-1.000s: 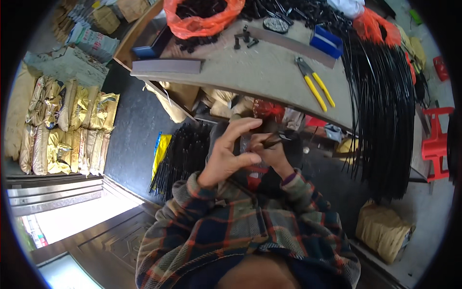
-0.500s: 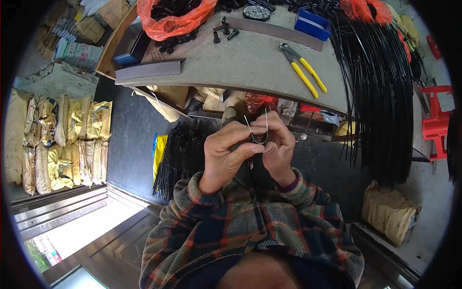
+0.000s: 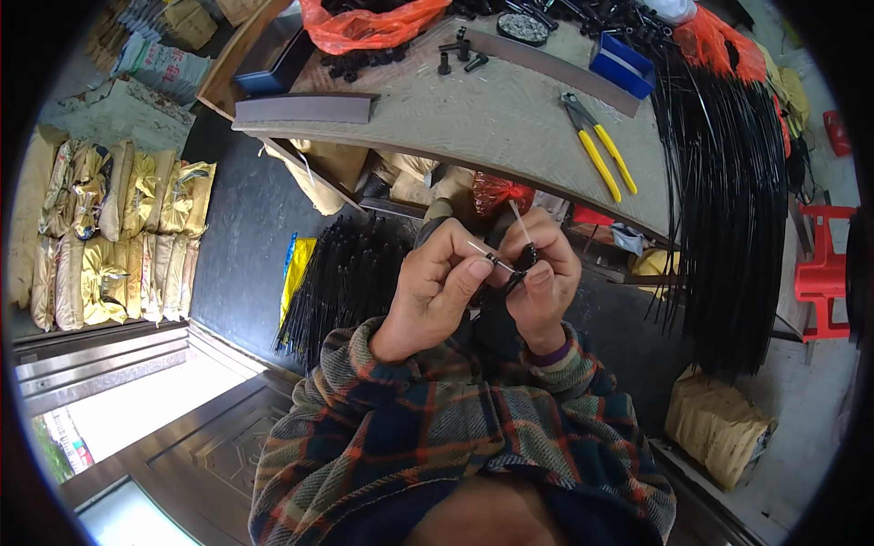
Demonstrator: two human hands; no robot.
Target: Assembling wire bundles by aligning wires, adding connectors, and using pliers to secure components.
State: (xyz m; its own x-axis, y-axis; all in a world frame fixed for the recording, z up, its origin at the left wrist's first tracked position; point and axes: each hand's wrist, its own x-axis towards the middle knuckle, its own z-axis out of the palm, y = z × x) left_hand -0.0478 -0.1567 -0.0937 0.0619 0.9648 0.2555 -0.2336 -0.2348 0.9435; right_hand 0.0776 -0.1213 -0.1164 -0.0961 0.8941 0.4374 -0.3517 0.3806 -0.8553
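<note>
In front of my chest, both hands work on a thin black cord (image 3: 516,275) with pale, thin, wire-like ends and small black ring-like bits along it. My left hand (image 3: 428,296) pinches one pale end between thumb and forefinger. My right hand (image 3: 549,282) grips the looped black part, and the other pale end sticks up past its fingers. The exact make of the small black bits is too fine to tell.
Beyond my hands is a workbench (image 3: 510,118) carrying yellow-handled cutting pliers (image 3: 598,147), a blue tray (image 3: 623,65), black tubular pieces (image 3: 444,64) and an orange plastic bag (image 3: 378,29). Long black cables (image 3: 728,209) hang off its right side. A red stool (image 3: 824,273) stands at the far right.
The two pale ends stood upright side by side; now the left one is tilted over toward the left thumb. My hands have moved slightly apart, and the view has shifted a little.
</note>
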